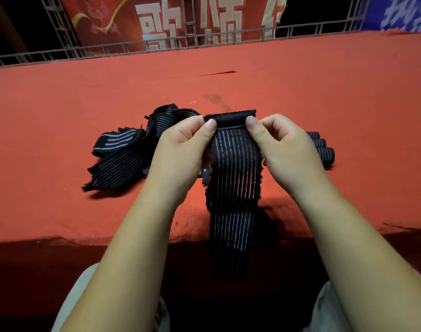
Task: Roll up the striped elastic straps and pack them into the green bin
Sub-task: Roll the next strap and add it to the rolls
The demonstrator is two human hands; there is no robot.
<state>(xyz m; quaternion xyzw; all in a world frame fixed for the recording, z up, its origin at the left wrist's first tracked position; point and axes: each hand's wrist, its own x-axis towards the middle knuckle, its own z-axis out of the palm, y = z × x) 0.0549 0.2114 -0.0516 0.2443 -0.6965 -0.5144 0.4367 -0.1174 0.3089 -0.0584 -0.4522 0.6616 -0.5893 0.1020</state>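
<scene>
Red felt-covered platform [324, 87]. Left of centre: heap of loose striped straps [123, 161] lying on the felt. Right: three rolled straps [324, 150] side by side, touching. One long strap [231, 212] hangs over the near edge. Far centre: dark stain [214, 98], small slit [219, 73] beyond it.

Pinches the folded top end of one striped strap [233, 188] with left hand [180, 149] and right hand [283, 144] above a red-covered table [228, 80]. Lets its length hang past the near edge. Has a loose pile of straps [123, 154] at left, rolled straps [325, 153] behind the right hand.
</scene>
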